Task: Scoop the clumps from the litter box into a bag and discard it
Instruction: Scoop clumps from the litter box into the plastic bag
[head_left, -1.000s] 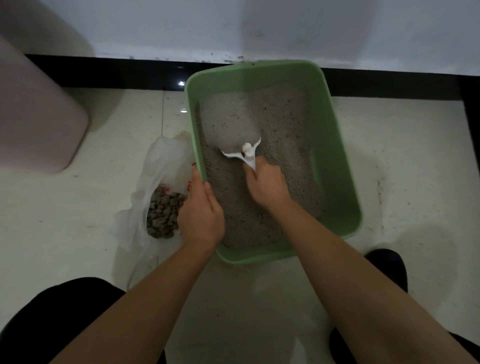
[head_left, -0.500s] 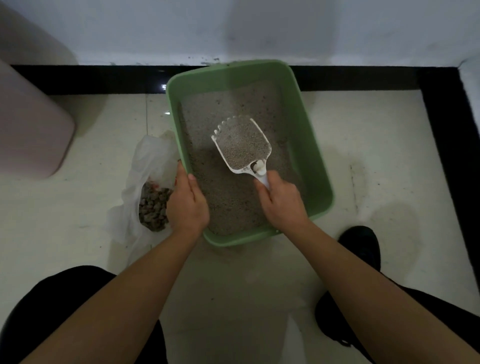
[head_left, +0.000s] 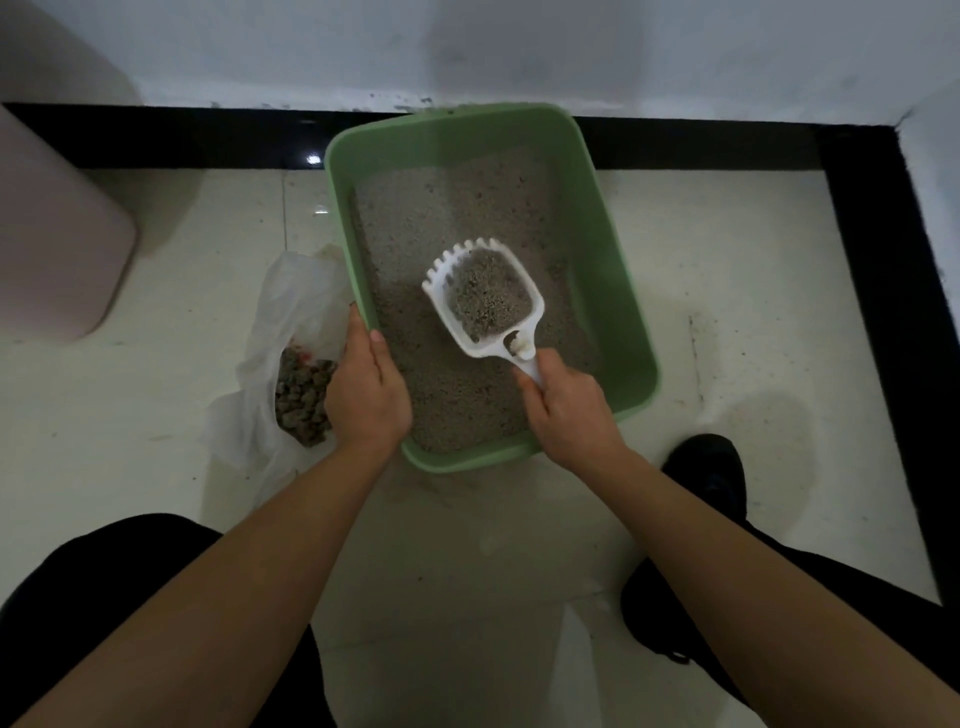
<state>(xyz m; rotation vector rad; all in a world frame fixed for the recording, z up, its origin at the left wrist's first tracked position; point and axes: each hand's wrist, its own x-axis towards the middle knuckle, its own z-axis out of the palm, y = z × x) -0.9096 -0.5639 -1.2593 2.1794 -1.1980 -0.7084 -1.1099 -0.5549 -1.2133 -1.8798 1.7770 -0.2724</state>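
Right hand (head_left: 569, 410) grips white slotted scoop (head_left: 488, 306), heaped with grey granules, above green plastic litter box (head_left: 618, 291) of gritty litter. Left hand (head_left: 366, 389) clasps box rim. Beside it, thin translucent bag (head_left: 291, 312) holds dark clumps (head_left: 301, 400).

The litter box (head_left: 615, 291) is showing smooth green plastic with a soft, matt sheen, and the litter (head_left: 441, 208) inside it is looking grey, dry and grainy. Over that litter, the scoop (head_left: 462, 332) is showing hard, smooth white plastic. Left of the litter box, the bag (head_left: 296, 301) is looking like thin, crinkled, translucent film, and the floor (head_left: 208, 249) under it is gleaming as glossy pale tile.
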